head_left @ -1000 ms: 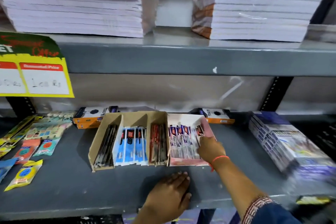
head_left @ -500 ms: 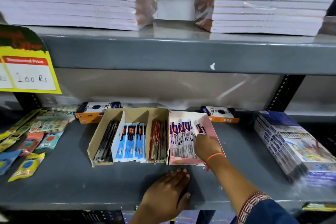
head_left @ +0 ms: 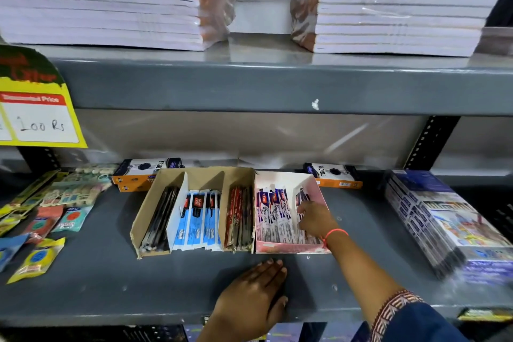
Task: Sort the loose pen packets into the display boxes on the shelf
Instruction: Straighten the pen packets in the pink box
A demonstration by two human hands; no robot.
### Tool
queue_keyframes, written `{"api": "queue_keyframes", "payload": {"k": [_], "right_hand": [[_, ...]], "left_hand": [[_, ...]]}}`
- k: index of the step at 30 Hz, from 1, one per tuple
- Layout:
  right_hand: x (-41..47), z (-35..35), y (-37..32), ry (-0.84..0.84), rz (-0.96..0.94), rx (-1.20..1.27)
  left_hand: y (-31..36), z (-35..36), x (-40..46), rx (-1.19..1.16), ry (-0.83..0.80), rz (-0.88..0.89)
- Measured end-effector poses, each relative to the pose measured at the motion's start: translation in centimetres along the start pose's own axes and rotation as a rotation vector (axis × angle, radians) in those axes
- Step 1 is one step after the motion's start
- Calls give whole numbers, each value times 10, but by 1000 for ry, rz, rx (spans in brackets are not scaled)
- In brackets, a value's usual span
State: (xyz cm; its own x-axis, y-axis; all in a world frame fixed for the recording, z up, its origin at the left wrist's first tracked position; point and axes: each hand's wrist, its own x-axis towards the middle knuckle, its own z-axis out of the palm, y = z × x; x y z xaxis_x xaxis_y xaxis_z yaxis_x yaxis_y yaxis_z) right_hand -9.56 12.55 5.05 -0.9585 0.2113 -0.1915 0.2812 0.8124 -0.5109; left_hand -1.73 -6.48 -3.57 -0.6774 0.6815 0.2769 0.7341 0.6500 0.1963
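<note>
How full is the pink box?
Partly full: the pink box holds a row of pen packets on its left side, while the right hand reaches into the emptier right side.

The right hand (head_left: 316, 219) wore a thin orange-red thread at the wrist. Its dark blue sleeve (head_left: 416, 322) ended in a maroon-and-cream patterned cuff. The left hand (head_left: 252, 300) was bare.

You see bright, even light from above. The top shelf edge (head_left: 277, 86) bends at the sides. The stack of books (head_left: 449, 225) on the right looks blurry. Soft shadows sit under your hands.
</note>
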Motion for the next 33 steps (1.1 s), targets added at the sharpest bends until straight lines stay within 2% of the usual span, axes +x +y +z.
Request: {"api": "queue_keyframes", "payload": {"k": [9,14,17,24,33], "right_hand": [[-10,1,-3,-30,-88,-314],[-9,11,-4,73,-99,-466],[-10,12,-8,70,-89,-439],[-5,19,-8,-137,56,-290],[-8,18,-11,-132,8,-311]], "left_hand": [[0,4,-1,-23,33,30],[-1,4,-1,-35,46,25],[-1,5,-1,-36,40,25],[-1,4,-1,-23,31,22],[1,0,0,-21,9,30]]}}
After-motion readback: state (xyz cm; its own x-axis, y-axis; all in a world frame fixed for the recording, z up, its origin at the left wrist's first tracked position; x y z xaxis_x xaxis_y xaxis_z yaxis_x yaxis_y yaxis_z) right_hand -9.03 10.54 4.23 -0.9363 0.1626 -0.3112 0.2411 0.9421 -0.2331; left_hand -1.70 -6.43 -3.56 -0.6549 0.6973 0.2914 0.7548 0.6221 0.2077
